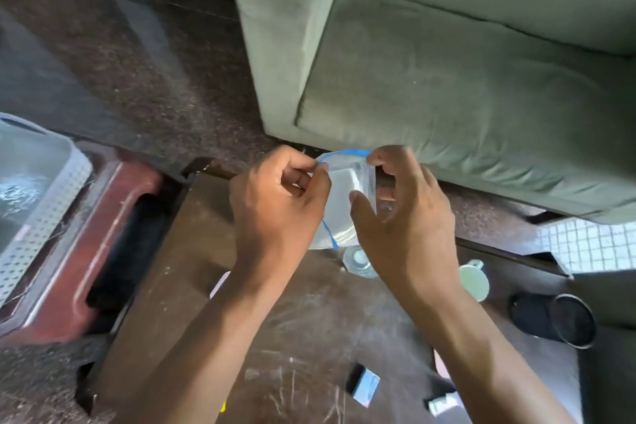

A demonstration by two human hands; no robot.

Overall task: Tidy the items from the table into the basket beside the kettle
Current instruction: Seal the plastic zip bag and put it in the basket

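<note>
Green sofa (pixel 464 79) behind hands (pixel 340 196) holding bag (pixel 344 189)

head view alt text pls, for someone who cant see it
Both hands, left hand and right hand, pinch a clear zip bag with a blue seal above a scratched dark table. A white perforated basket sits far left, a green sofa behind.

Table (pixel 292 337): dark wood, matt, scratched and scuffed. Bag (pixel 344 196) above table: clear thin plastic, glossy, blue seal strip. Basket (pixel 51 203) left of table: white perforated plastic. Sofa (pixel 464 72) beyond table: green cloth, matt, napped. Floor (pixel 137 62) around table: speckled stone, polished.
</note>
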